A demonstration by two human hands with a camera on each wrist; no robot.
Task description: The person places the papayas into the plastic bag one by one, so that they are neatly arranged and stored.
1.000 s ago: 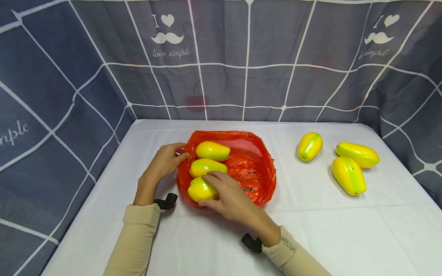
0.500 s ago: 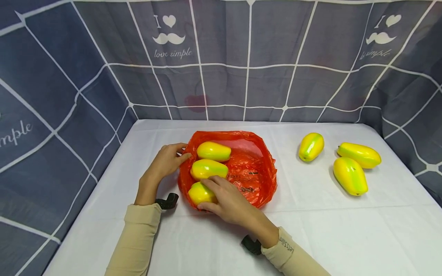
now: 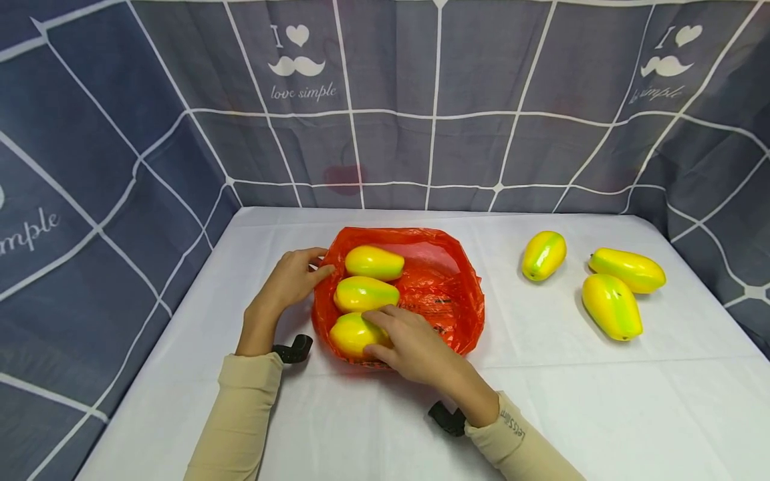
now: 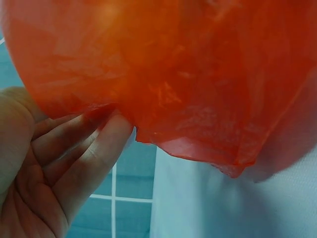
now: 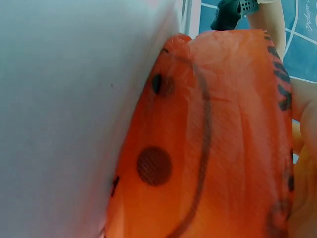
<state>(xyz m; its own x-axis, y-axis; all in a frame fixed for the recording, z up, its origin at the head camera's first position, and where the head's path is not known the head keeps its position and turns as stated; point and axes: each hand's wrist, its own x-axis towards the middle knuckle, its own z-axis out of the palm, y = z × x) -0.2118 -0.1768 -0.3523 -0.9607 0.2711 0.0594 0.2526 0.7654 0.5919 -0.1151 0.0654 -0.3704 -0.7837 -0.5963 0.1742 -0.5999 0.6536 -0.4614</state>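
A red plastic bag [image 3: 445,307] lies spread on the table, its mouth opened wide and facing up. Three yellow-green papayas are inside along its left side: a back one [image 3: 374,262], a middle one [image 3: 366,294] and a front one [image 3: 351,336]. My left hand [image 3: 293,277] holds the bag's left rim between thumb and fingers; in the left wrist view the fingertips meet the film. Inside the bag, my right hand [image 3: 415,344] has its thumb and fingers around the right end of the front papaya, partly covering it. The right wrist view mostly shows the bag's printed outer side [image 5: 198,148].
Three more papayas lie on the table at the right: one alone [image 3: 544,256], and two touching, a rear one [image 3: 628,270] and a nearer one [image 3: 611,307]. A grey grid-patterned cloth [image 3: 397,147] hangs behind and at both sides of the white-covered table [image 3: 541,401].
My right hand has shifted slightly right along the front papaya, leaving more of that fruit showing. The left hand stays at the bag's rim.
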